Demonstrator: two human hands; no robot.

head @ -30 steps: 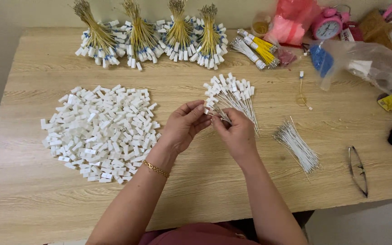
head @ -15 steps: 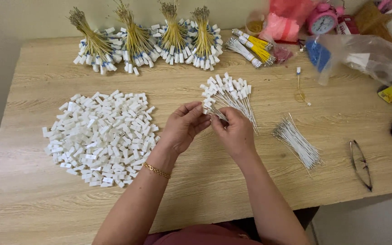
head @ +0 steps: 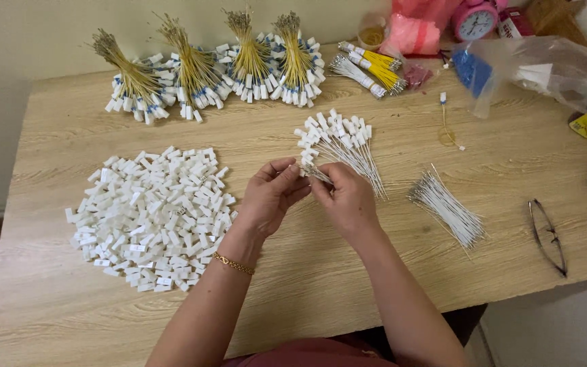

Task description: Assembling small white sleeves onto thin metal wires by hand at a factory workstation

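Presently the left hand (head: 272, 197) and right hand (head: 343, 200) pinch one thin wire (head: 315, 172) together above the table (head: 375, 285), just beside the fanned finished wires (head: 341, 143); a slip could tangle them.

pretty plain setup here: light wood-grain table (head: 76, 319) pushed up against a pale cream wall (head: 28, 34), soft even light with hardly any shadows, and a bit of whitish floor (head: 545, 333) showing past the right corner
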